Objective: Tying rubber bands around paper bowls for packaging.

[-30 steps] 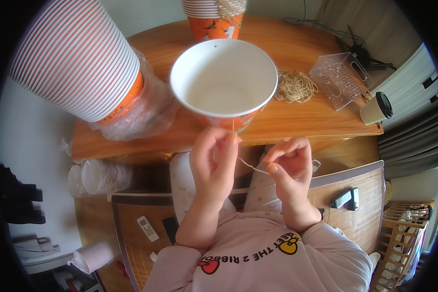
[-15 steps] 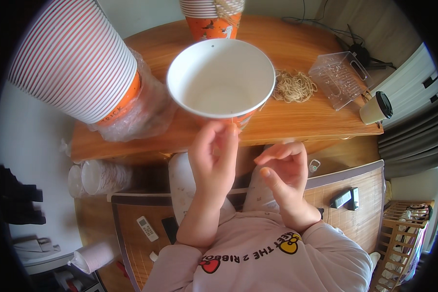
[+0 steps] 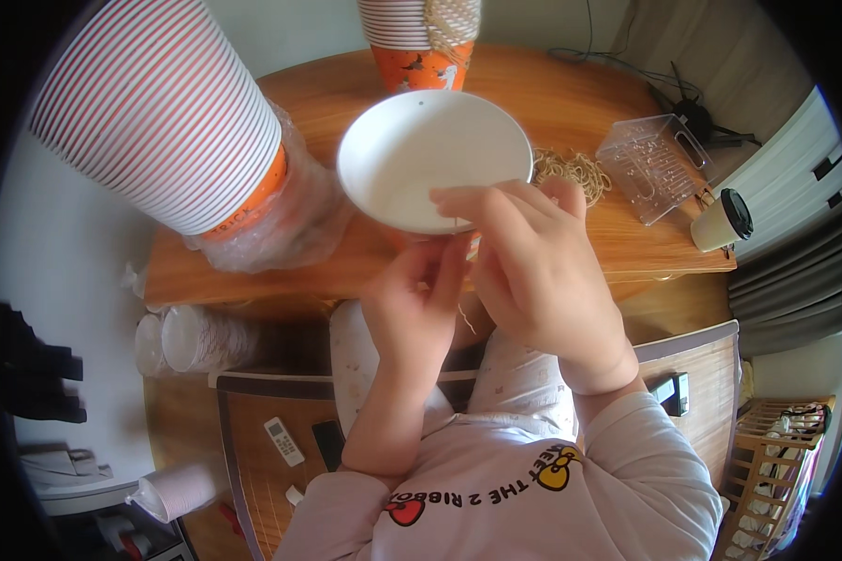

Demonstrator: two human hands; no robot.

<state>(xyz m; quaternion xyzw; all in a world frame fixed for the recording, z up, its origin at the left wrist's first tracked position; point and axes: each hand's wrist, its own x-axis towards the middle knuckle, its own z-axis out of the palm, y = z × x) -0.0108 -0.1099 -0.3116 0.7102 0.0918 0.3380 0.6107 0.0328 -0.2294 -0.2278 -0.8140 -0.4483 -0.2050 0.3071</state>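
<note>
A tall, ribbed stack of nested white-rimmed buckets (image 3: 164,112) rises from a wooden table (image 3: 533,75) at left, crinkled clear plastic (image 3: 295,220) around its orange base. At center, a person's left hand (image 3: 404,304) pinches a thin, pale string (image 3: 468,321) narrowly at the near rim of a round, white-lined bucket (image 3: 379,154), one end dangling below. The right hand (image 3: 543,271) arches over that rim; whether it grips the string cannot be told. At right: a tangled beige string heap (image 3: 578,171), a clear rigid box (image 3: 625,154) bearing specks too small to identify, and a black-lidded cup (image 3: 714,227).
</note>
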